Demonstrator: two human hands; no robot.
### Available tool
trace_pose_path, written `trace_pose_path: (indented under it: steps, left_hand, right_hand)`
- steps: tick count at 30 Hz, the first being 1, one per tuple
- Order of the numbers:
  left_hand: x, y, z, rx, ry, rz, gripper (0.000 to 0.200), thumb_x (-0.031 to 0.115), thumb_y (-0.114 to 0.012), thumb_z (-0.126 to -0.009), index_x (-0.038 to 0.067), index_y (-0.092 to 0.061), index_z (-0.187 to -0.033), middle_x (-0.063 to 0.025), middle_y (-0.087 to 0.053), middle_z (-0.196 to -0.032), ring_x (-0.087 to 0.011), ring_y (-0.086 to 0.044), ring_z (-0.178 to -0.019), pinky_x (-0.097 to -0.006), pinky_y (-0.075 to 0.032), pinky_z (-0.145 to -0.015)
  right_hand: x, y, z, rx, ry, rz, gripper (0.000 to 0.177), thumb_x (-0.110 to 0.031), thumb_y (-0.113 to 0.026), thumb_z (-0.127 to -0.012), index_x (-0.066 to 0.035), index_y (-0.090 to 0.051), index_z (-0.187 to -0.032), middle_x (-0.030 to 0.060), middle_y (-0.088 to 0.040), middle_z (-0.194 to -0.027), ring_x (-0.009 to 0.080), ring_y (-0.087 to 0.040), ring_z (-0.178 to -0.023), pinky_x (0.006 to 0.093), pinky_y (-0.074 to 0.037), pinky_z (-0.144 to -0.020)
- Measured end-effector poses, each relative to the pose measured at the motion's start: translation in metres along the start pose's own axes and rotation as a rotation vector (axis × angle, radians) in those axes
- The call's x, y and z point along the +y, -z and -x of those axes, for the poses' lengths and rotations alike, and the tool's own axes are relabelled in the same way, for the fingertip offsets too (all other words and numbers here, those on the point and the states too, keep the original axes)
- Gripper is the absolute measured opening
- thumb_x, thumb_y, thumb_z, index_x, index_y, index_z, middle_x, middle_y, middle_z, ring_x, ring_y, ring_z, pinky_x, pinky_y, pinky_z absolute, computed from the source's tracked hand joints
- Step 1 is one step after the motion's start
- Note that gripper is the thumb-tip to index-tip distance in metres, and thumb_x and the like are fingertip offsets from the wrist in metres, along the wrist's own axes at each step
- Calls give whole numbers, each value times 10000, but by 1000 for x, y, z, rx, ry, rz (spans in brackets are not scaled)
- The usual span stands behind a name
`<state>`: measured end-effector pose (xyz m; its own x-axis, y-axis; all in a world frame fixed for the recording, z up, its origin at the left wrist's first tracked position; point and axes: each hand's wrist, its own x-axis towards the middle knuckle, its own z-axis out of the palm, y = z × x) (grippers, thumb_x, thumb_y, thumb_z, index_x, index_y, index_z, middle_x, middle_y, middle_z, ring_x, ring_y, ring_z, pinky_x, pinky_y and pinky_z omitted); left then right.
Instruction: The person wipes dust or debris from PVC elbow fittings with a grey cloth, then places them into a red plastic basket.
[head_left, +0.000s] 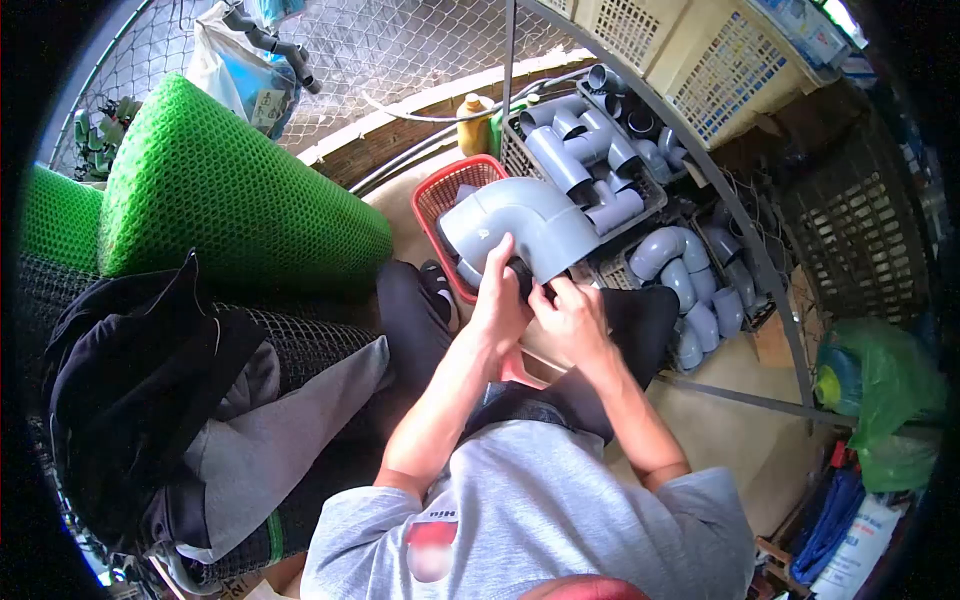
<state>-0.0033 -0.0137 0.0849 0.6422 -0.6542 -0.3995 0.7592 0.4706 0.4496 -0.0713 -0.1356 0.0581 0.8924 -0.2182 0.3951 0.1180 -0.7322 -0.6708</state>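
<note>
A large grey pipe elbow [520,222] is held in front of the person's knees, partly over a red plastic basket [432,190]. My left hand [500,300] grips the elbow's lower inner side, its thumb lying up against the grey surface. Close by on the right, my right hand [570,312] has its fingers bent together at the elbow's lower right rim. A small dark thing shows between the two hands, too hidden to make out. The far side of the elbow and the fingers behind it are out of sight.
Crates of grey pipe fittings [560,155] stand beyond and right of the elbow, with curved fittings [675,270] nearer. A green mesh roll [240,190] and dark clothing [130,390] lie left. A metal frame bar [740,210] crosses on the right. Bottles [473,125] stand behind the basket.
</note>
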Motion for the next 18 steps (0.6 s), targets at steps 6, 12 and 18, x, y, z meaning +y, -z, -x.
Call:
trace_pose_path:
  steps: [6, 12, 18]
  left_hand:
    - [-10, 30, -11, -69, 17, -189, 417, 310, -668, -1000, 28, -605, -1300, -87, -651, -1223, -236, -625, -1157, -421, -514, -985]
    - [-24, 40, -5, -29, 18, -143, 465, 341, -689, -997, 14, -586, -1311, -97, -638, -1252, -236, -617, -1177, -479, -520, -1008]
    - [-21, 16, -15, 170, -204, 86, 741, 504, -766, -912, 49, -483, -1424, -110, -593, -1321, -250, -596, -1190, -439, -475, -1070]
  right_hand:
    - [11, 24, -7, -97, 34, 13, 135, -104, -726, -898, 2, -654, -944, 187, -683, -718, 375, -692, -626, 456, -532, -559]
    - [-1, 30, -3, -189, -40, 71, 166, -141, -684, -935, -2, -661, -1022, 214, -684, -736, 410, -690, -652, 487, -536, -586]
    - [0, -10, 12, -107, 45, 46, 137, -179, -680, -951, -49, -706, -985, 209, -662, -673, 405, -669, -581, 497, -528, -536]
